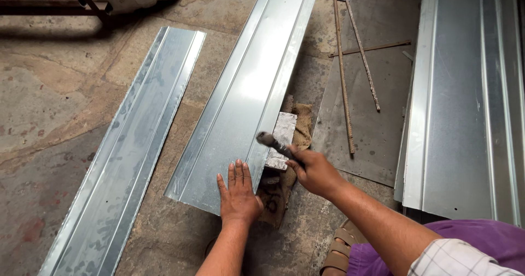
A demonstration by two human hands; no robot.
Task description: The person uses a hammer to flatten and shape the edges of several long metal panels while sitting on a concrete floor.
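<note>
On the concrete floor (65,90), a long galvanised sheet-metal panel (246,90) lies lengthwise, and everything else sits around it. The left hand (238,191) is spread flat, palm down, on the near end of the panel, pinning it. The right hand (314,169) is closed around the handle of a hammer (272,141), whose head hangs just over the panel's right folded edge. Under that edge rests a grey metal block (283,139), lying on a scrap of burlap (295,145) — it looks to serve as an anvil. My reading: the step in hand is dressing the fold by hammering it against the block. A next blow calls for the edge kept squarely over the block and the flat hand kept well away from the hammer head. A second panel (131,145) lies left of the worked one; thin steel rods (344,68) lie to its right.
</note>
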